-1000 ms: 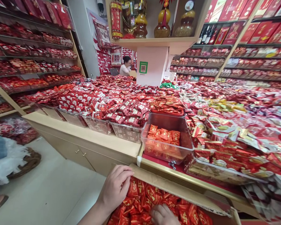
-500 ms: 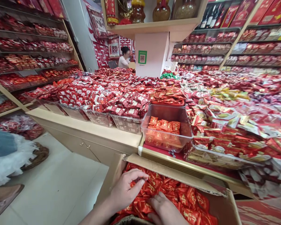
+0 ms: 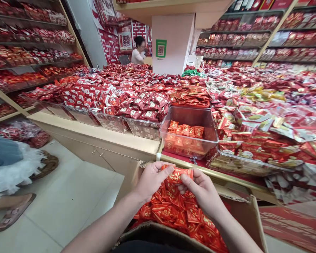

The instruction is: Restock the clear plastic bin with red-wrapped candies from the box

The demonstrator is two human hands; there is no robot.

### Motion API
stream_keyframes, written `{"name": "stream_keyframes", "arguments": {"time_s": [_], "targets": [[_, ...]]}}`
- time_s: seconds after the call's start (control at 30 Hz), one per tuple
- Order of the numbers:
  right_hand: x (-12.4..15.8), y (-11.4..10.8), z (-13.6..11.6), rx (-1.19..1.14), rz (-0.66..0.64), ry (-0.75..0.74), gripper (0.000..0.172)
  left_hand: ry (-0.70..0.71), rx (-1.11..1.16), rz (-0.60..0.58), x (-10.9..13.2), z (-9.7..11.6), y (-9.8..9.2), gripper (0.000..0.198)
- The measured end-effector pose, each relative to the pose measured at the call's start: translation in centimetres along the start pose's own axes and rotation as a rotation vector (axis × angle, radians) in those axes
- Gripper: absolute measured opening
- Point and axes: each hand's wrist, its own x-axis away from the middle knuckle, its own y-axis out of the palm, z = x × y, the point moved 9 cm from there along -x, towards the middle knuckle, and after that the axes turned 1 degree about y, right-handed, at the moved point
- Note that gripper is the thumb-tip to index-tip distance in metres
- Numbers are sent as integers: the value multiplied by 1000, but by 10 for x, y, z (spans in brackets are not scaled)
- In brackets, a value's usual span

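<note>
Between both hands, above an open cardboard box (image 3: 241, 200), is a red candy packet (image 3: 177, 174) with gold lettering. My left hand (image 3: 153, 178) is closed, thumb and fingers pinching the packet's left end. My right hand (image 3: 200, 184) is closed on its right end, thumb laid over the front. Many more red packets (image 3: 173, 212) of the same look fill the box below. Beyond the box, on the counter edge, a clear plastic bin (image 3: 214, 137) holds neat rows of similar red packets (image 3: 185, 130) at its bottom; its upper part is unfilled.
Heaped bins of wrapped sweets (image 3: 144, 105) line the counter (image 3: 116, 146). A white pillar (image 3: 171, 42) with a QR code rises behind. At left, a person's sandalled foot (image 3: 14, 212) rests on the tiled floor (image 3: 58, 196). Another person (image 3: 138, 52) sits at the back.
Both hands have come up out of the box, and a packet is now held between them. Before, they were down among the packets. The view has tilted downward.
</note>
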Motion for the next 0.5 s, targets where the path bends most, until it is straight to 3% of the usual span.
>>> {"name": "stream_keyframes", "arguments": {"time_s": [0.13,0.27,0.5], "targets": [[-4,-5,1,-97,35,14,30,-42,150,39,0,-8,3,27],[-4,-5,-5,9,19,-68,28,-48,141,78,1,-15,-1,28],[5,-1,-3,466,-96,-107,24,-12,-194,-106,11,-14,-8,29]]}}
